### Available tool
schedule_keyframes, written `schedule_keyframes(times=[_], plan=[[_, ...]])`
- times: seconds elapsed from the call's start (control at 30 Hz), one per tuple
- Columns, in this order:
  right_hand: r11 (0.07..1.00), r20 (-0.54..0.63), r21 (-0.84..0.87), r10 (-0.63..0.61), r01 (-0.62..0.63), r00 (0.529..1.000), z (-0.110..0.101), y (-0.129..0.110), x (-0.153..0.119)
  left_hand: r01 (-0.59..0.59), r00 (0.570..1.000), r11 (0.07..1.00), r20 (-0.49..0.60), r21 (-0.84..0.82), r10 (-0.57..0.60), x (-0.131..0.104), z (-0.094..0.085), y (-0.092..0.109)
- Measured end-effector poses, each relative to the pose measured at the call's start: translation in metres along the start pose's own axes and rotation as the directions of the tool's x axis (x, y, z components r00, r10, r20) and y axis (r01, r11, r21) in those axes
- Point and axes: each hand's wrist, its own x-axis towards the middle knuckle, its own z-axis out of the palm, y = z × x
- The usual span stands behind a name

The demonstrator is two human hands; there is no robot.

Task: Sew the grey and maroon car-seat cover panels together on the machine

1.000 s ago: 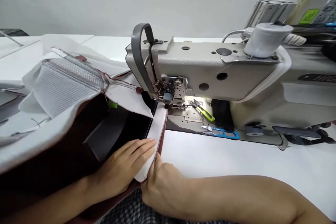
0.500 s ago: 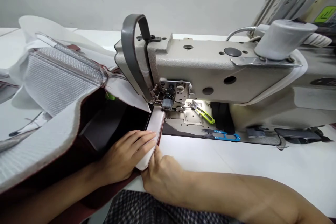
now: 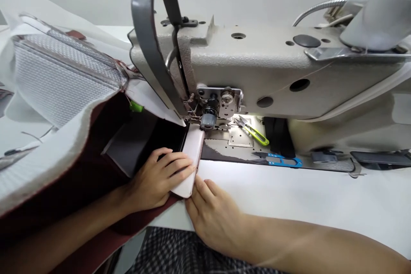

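A white padded strip (image 3: 192, 147) with a dark red edge runs under the head of a sewing machine (image 3: 257, 81). My left hand (image 3: 160, 177) lies on the strip's left side, fingers spread across its top. At the strip's near right edge, my right hand (image 3: 213, 214) has its fingers closed on the edge; the fingertips are partly hidden. The strip joins a large piece of dark red fabric (image 3: 99, 150) with white mesh panels (image 3: 67, 81) on the left. The needle area is partly hidden behind machine parts.
Yellow-green thread snips (image 3: 257, 135) lie on the machine bed, right of the presser area. Blue snips (image 3: 284, 161) rest at the bed's front edge. A looped grey guard (image 3: 143, 13) rises at the machine's left end. The white table (image 3: 289, 192) extends in front.
The view has moved closer to the machine. My right hand's fingers have straightened somewhat along the strip's edge, while my left hand stays on top of the strip.
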Motion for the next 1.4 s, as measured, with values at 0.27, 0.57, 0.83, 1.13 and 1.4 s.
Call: schedule_keyframes(times=[0.27,0.57,0.83,1.13,1.4], plan=[[0.998,0.150,0.051,0.015,-0.023,0.989,-0.009,0.001,0.003,-0.025,1.000,0.997,-0.013,-0.067,0.024,0.002,-0.001,-0.001],[0.999,0.285,0.005,-0.036,0.036,0.958,-0.014,0.016,0.007,-0.086,0.986,0.993,-0.150,-0.081,0.073,0.009,0.013,-0.011],[0.999,0.332,-0.044,0.002,0.013,0.943,-0.006,0.041,0.017,-0.087,0.981,0.994,-0.181,-0.066,0.074,0.030,0.016,-0.028],[0.993,0.338,-0.121,0.039,0.003,0.940,-0.003,0.061,0.030,-0.073,0.983,0.997,-0.171,-0.040,0.065,0.045,0.021,-0.048],[0.995,0.259,-0.077,0.076,-0.058,0.963,0.001,0.073,0.036,-0.075,0.974,0.997,-0.214,0.003,0.073,0.057,0.026,-0.059]])
